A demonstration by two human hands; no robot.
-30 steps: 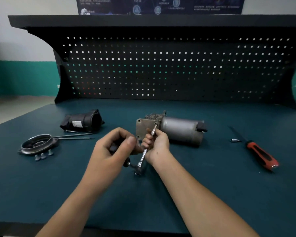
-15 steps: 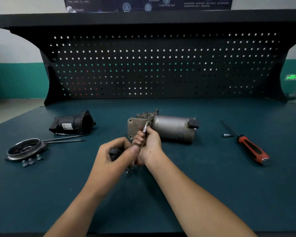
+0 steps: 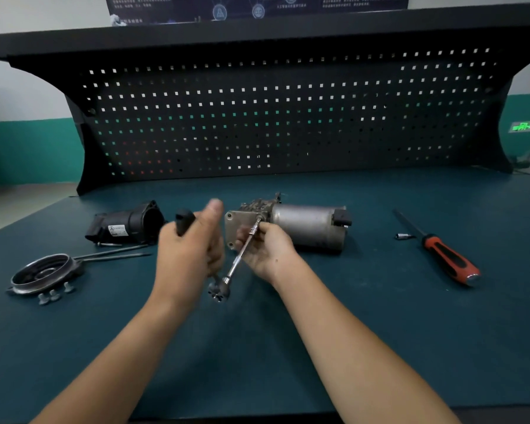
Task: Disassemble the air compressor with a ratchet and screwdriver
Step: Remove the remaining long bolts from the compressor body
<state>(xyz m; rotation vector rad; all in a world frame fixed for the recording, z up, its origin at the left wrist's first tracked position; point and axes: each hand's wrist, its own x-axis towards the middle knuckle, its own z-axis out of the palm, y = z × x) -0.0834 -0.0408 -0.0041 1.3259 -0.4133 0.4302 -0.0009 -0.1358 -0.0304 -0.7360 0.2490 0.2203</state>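
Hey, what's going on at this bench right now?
A person is working on the air compressor, which lies on the workbench. The left hand grips the ratchet by its black handle, and the right hand pinches the extension bar, whose tip meets the compressor's end plate. A black housing, a round cover, two long rods and three small bolts lie off to the left. The screwdriver lies untouched on the right beside a small socket.

Left hand (image 3: pixel 190 255) has swung the ratchet handle (image 3: pixel 184 223) up — leftward (blurred).
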